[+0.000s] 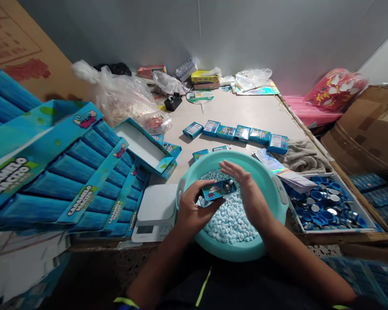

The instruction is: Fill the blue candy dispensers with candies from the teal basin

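Note:
Over a turquoise basin (273, 215) my left hand (194, 204) grips a small blue tin (211, 192), thumb on one side and fingers on the other. A dark round opening shows at the tin's right end. Just right of the tin, my right hand (250, 189) is raised with its fingers stretched out and holds nothing. Many pale blue candies (233, 221) fill the bottom of the basin beneath both hands.
Several blue tins (226, 132) stand in a row behind the basin. A white scale (157, 204) and stacked display boxes (93, 172) are at the left. A tray of blue caps (326, 204) and a grey cloth (305, 157) lie to the right.

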`<action>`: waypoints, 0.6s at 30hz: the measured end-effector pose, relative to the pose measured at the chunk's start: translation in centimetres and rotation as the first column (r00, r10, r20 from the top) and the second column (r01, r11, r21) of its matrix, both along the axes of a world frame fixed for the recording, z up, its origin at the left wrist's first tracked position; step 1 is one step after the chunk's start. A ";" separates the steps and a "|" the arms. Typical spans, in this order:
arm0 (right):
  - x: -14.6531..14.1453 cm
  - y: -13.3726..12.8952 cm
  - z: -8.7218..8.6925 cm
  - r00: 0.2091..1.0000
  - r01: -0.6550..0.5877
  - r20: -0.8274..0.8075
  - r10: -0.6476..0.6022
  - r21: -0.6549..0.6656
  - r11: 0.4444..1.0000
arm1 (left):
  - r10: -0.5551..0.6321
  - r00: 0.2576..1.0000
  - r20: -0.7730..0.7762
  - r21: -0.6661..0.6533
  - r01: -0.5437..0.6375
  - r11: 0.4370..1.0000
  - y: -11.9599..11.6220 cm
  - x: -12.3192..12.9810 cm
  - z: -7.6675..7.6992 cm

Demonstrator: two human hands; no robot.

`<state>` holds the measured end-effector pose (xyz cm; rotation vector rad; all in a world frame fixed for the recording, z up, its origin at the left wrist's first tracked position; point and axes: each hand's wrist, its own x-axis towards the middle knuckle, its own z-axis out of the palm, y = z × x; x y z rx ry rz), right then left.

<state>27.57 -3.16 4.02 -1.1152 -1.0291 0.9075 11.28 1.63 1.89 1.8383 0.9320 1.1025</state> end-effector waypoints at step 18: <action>-0.4 -0.7 -0.2 0.903 -0.103 0.408 0.136 -0.102 0.989 | 0.676 0.709 -0.200 0.147 -0.661 0.736 2.2 -15.3 -2.8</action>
